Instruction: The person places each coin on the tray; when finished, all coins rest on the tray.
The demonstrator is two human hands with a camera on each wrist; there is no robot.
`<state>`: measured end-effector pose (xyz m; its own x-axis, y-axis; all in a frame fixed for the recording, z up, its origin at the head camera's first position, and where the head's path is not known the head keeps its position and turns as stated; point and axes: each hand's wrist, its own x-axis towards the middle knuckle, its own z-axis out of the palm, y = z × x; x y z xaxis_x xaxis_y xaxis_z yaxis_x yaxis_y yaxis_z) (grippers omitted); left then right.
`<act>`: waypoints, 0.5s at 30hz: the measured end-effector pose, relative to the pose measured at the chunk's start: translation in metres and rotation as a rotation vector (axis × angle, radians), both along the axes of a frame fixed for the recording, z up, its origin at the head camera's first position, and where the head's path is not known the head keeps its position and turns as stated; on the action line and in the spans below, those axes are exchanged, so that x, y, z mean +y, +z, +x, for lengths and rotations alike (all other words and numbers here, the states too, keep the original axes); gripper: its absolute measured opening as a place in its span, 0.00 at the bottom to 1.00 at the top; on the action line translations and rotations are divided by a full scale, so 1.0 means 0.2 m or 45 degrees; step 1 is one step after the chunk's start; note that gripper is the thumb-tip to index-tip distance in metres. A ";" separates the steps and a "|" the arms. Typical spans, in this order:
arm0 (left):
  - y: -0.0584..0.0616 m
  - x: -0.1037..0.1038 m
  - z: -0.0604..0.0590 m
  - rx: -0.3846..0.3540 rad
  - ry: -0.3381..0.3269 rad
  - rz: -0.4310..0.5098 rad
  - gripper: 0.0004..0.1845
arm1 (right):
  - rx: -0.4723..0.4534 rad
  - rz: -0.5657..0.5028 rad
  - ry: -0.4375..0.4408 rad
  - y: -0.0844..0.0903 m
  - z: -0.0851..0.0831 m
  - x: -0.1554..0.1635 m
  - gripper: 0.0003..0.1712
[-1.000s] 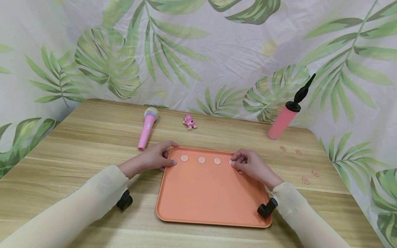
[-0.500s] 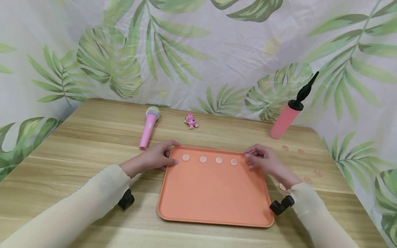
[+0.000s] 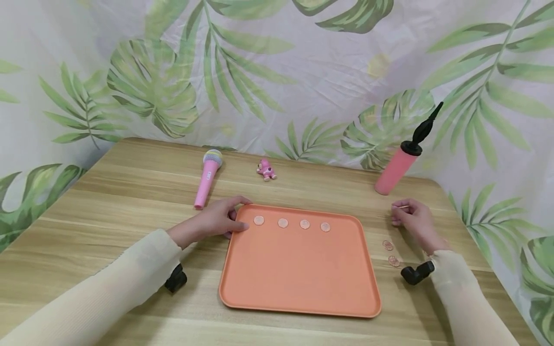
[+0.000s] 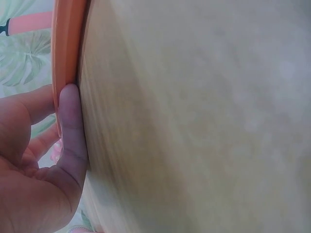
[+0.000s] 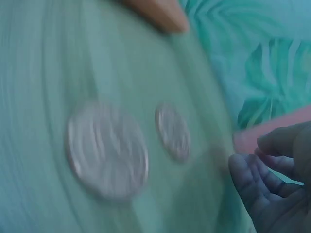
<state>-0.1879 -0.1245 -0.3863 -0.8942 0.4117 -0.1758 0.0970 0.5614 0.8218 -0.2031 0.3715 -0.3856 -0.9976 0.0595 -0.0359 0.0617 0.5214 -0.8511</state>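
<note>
My left hand [image 3: 215, 218] holds the upper left corner of an orange tray [image 3: 298, 278], thumb on the left rim, a finger along the back rim. Seen from the left wrist, the thumb [image 4: 72, 126] lies along the tray's edge. A row of several copper-coloured coins, its leftmost coin [image 3: 258, 220] near that thumb, lies along the tray's back side. Right of the tray, my right hand [image 3: 415, 222] hovers over the table, fingers loosely bent, nothing visible between them. Below it lie a coin [image 3: 388, 245] and another coin [image 3: 394, 261]; hand and wrist hide others.
Behind the tray lie a pink microphone [image 3: 206, 181] and a small pink bear figure [image 3: 266, 170]. A pink hand pump [image 3: 396, 170] with a black top stands at the back right. Leaf-print cloth [image 3: 268, 72] hangs behind the wooden table [image 3: 130, 192].
My right hand has left the fourth coin in the tray's row and moved right, past the rim, over the loose coins. The left hand stays at the tray's corner.
</note>
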 end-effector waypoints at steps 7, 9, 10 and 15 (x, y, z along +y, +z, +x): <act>-0.01 -0.01 0.00 0.004 0.001 -0.013 0.32 | -0.010 0.133 -0.141 -0.04 -0.03 0.09 0.25; 0.00 -0.01 0.00 0.009 0.000 -0.016 0.32 | -0.027 0.159 -0.152 -0.04 -0.03 0.10 0.27; -0.01 -0.01 0.00 0.008 0.002 -0.017 0.32 | -0.039 0.168 -0.153 -0.04 -0.04 0.10 0.28; 0.00 0.00 0.00 0.016 -0.002 -0.010 0.33 | -0.080 0.225 -0.109 -0.03 -0.06 0.12 0.31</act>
<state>-0.1874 -0.1241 -0.3871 -0.8958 0.4115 -0.1678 0.1081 0.5680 0.8159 -0.2143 0.3950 -0.3915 -0.9848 0.1545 -0.0796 0.1622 0.6527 -0.7401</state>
